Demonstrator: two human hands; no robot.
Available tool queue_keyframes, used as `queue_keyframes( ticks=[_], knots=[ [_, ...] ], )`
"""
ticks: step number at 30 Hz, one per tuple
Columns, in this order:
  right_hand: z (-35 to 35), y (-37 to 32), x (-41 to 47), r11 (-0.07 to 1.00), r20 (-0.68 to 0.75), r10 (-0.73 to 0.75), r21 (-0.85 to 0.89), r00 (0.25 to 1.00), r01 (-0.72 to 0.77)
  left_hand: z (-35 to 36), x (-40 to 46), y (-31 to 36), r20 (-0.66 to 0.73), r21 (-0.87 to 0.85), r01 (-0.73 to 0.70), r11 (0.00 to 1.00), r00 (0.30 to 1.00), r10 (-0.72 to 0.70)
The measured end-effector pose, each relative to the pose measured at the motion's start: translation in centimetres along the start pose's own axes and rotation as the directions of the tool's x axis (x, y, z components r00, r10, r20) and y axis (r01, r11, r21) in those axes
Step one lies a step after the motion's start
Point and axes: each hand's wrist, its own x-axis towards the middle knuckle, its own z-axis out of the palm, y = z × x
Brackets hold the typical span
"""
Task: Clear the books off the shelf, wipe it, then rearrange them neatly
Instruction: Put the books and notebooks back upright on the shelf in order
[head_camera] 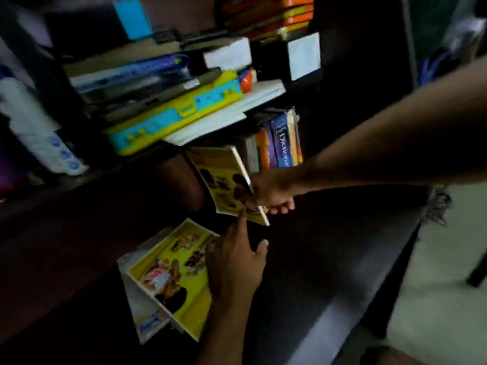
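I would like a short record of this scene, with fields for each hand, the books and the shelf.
right hand: right hand grips the thin yellow picture book, held tilted in front of the shelf
left hand: left hand holds a stack of yellow-covered books, index finger pointing up
books left on shelf: upright row with a blue dictionary
shelf above: yellow and blue plastic case lying on white sheets
image quality: dim, blurred
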Motion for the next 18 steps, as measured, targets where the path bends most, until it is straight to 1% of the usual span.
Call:
queue_keyframes(
  ticks=[2, 4, 7, 10, 13, 15, 16, 18],
  knots=[
    [-0.2, -0.5, -1.2, 0.994, -0.062, -0.038, 0.103, 0.997, 0.045, 0.2, -0.1, 0.2, -0.035, 0.013, -0.032, 0.999, 0.999, 0.033],
    [0.6, -0.8, -2.7, 0.967, -0.116, -0.046, 0.243, 0.992, 0.074, 0.2, -0.2, 0.0, -0.020, 0.019, -0.029, 0.999, 0.999, 0.030],
    [2.7, -0.8, -3.6, 0.874, -0.239, -0.014, 0.469, 0.971, 0.128, -0.3, 0.0, 0.0, -0.009, 0.024, -0.017, 1.000, 1.000, 0.017],
    [4.5, -0.7, -3.3, 0.761, -0.339, 0.073, 0.627, 0.938, 0.167, -0.6, -0.2, 0.1, -0.010, -0.010, -0.044, 0.999, 0.999, 0.044],
    [7.0, -0.4, -3.3, 0.692, -0.488, 0.157, 0.674, 0.859, 0.257, -0.6, -0.1, -0.1, 0.015, 0.011, -0.050, 0.999, 0.999, 0.050],
    [8.4, 0.2, -3.3, 0.681, -0.572, 0.182, 0.660, 0.800, 0.317, -0.6, -0.1, -0.1, 0.027, 0.038, -0.042, 0.998, 0.999, 0.041],
    [8.8, 0.4, -3.1, 0.685, -0.598, 0.184, 0.647, 0.780, 0.335, -0.5, 0.0, 0.0, 0.028, 0.043, -0.043, 0.998, 0.999, 0.042],
    [9.2, 0.9, -2.6, 0.736, -0.654, 0.147, 0.573, 0.742, 0.359, -0.5, 0.1, 0.0, 0.037, 0.067, -0.058, 0.996, 0.998, 0.055]
  ],
)
